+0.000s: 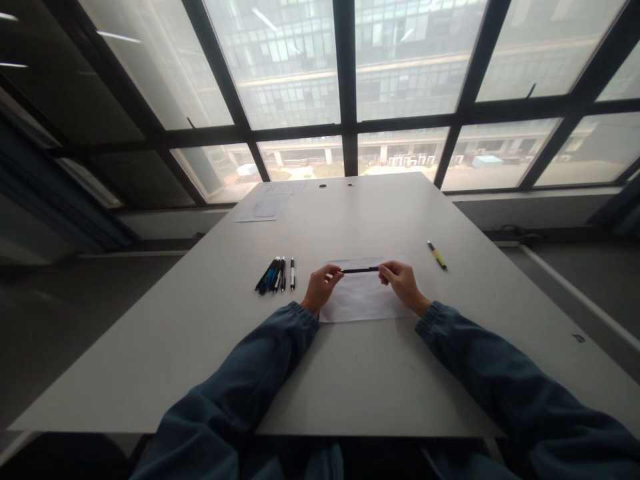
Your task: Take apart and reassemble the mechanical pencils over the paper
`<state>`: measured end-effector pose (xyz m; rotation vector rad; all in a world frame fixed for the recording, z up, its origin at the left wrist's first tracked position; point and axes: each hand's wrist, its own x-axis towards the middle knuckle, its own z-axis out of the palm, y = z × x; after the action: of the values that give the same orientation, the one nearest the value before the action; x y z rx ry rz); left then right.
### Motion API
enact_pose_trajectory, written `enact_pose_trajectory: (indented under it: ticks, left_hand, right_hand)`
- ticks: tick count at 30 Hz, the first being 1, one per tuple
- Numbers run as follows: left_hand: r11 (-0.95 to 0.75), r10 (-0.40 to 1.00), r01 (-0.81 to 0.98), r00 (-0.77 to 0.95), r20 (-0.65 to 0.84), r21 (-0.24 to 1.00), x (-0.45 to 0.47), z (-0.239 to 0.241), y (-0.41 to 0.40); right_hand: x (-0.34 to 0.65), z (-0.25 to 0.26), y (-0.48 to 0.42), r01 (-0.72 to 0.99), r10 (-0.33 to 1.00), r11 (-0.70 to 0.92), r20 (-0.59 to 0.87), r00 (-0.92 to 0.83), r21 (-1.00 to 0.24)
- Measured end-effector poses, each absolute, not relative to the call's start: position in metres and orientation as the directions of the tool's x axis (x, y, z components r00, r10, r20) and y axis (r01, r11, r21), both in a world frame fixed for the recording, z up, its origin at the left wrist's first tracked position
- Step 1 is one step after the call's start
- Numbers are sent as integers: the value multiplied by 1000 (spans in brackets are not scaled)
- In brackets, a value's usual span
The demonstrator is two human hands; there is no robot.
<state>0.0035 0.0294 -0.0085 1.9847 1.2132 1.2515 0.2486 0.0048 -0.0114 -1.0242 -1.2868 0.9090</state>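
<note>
A black pen [360, 270] is held level between my two hands, above a white sheet of paper [367, 303] on the table. My left hand [321, 287] pinches its left end with thumb and fingers. At the other end, my right hand [400, 280] grips the pen the same way. To the left of my left hand lies a bunch of several dark pens [271, 275], one showing blue. A pen with a white barrel [293, 273] lies just beside that bunch. Off to the right of my right hand rests a yellow and black pen [437, 255].
The white table [365, 380] stretches forward to a row of windows [405, 60] with dark frames. Several printed sheets [263, 205] lie at its far left corner. Near the far edge is a dark round hole [323, 186]. A small dark mark [579, 338] sits near the right edge.
</note>
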Motion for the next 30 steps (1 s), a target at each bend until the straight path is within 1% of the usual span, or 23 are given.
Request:
enact_pose_trajectory:
  ticks: [7,9,13,19,23,26,30]
  left_hand:
    - [-491,871,429,252,421,759,2,-5,28]
    - [-489,872,419,247,422,765,2,-5,29]
    - [-503,864,386,198,463,773,2,-6,29]
    - [-560,825,402,191,531,724,3,-9,30]
    - [-560,824,414,187,535,718,2,-10,31]
    - [-573,816,419,216,536,704,2,-6,29]
    - [-559,829,413,256,497,719,1,-2,26]
  right_hand:
    - [248,-10,5,29,948,304,305,84,-952]
    - [248,-11,5,28,947,308,309,87,-951]
    - [248,-11,5,14,948,304,304,93,-952]
    - [248,-11,5,-3,951,298,296,92,-955]
    - [248,-12,5,2,948,306,305,94,-952]
    - [248,-12,5,10,946,313,313,90,-950]
    - [248,-10,4,12,947,310,310,85,-951]
